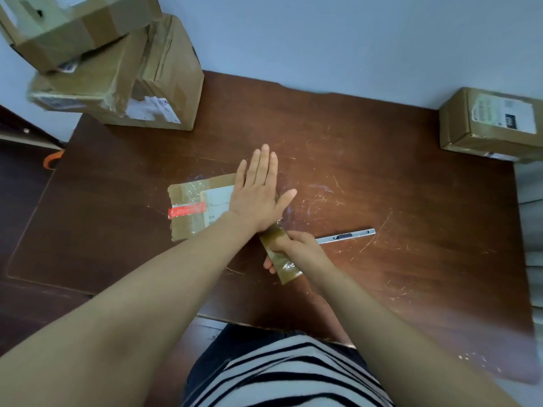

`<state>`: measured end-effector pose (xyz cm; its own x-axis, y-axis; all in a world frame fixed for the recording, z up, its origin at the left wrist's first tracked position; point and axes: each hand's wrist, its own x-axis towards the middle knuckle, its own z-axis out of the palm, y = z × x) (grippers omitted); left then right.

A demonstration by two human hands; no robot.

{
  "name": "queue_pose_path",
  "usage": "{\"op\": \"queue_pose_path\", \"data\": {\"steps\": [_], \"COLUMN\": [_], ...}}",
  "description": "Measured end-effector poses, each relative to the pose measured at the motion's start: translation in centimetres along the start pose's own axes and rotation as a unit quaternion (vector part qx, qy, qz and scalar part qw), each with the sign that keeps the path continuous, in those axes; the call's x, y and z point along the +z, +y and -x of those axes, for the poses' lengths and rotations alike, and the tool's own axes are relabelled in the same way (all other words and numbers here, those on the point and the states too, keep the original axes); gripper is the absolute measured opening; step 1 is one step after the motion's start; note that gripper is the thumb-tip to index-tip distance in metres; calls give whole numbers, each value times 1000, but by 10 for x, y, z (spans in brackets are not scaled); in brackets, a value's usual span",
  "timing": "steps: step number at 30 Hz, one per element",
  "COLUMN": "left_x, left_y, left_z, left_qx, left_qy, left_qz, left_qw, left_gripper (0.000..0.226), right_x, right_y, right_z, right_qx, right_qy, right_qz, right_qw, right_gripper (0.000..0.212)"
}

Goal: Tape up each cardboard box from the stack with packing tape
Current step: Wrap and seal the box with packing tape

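A flat cardboard box [194, 207] with a white label and a red strip lies at the middle of the brown table [382, 177]. My left hand [258, 192] rests flat on its right part, fingers spread and pointing away from me. Just below it, my right hand [296, 248] grips a roll of brownish packing tape [280, 261], held close to the box's near right corner. A strip of tape seems to run from the roll up under my left palm. Several taped cardboard boxes [123, 69] are stacked at the table's far left.
A metal utility knife [345, 237] lies on the table just right of my right hand. One small labelled box [490, 124] sits at the far right edge. A white wall runs behind the table. Dark floor and an orange object [53, 160] lie to the left.
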<state>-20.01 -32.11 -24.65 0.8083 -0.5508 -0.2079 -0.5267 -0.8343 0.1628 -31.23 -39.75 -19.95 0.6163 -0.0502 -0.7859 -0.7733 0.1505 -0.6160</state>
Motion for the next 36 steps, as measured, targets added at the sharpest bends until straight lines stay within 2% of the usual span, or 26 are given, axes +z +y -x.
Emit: {"op": "queue_pose_path", "data": {"steps": [3,7,10,13,15,17,19,22,24,26,27,29,31,33,36], "left_x": [2,6,3,-11,-29,-38,-38,-38,-51,-64,-69,-77,-77,-74,-54], "left_y": [2,1,2,-3,-16,-37,-52,-58,-63,-76,-83,-89,-84,-71,-59], "left_z": [6,10,8,5,8,15,26,29,23,18,18,21,22,27,33], "left_qx": [10,11,15,38,46,41,12,8,-10,-54,-68,-77,-65,-32,0], "left_qy": [33,-17,-24,-89,-134,-168,-168,-154,-230,-322,-338,-298,-187,-78,-52], "left_qz": [1,-4,1,64,108,45,-39,-43,46,190,240,303,288,200,86], "left_qw": [999,1000,1000,993,984,984,985,987,972,926,908,902,937,976,995], "left_gripper": [82,78,80,86,105,127,141,133,125,118,110,79,58,69,106], "right_x": [-1,-3,-3,-4,-5,-6,-5,-6,-11,-16,-18,-15,-9,-2,7], "right_y": [-2,-2,-1,3,4,4,5,2,-5,-17,-26,-45,-64,-83,-107], "right_z": [-1,-3,-4,-6,-4,-2,1,13,26,39,43,41,31,17,5], "right_qx": [2,1,-6,-15,-14,-15,-14,-34,-75,-127,-148,-178,-201,-216,-227], "right_qy": [-8,-15,-18,-12,-10,-7,-6,-8,-14,-35,-45,-59,-64,-55,-40], "right_qz": [-3,-20,-21,-29,-29,-22,-11,3,-13,-44,-56,-51,-43,-43,-6], "right_qw": [1000,1000,1000,999,999,1000,1000,999,997,990,986,981,977,974,973], "right_gripper": [13,10,9,10,9,10,11,11,12,14,14,15,19,27,41]}}
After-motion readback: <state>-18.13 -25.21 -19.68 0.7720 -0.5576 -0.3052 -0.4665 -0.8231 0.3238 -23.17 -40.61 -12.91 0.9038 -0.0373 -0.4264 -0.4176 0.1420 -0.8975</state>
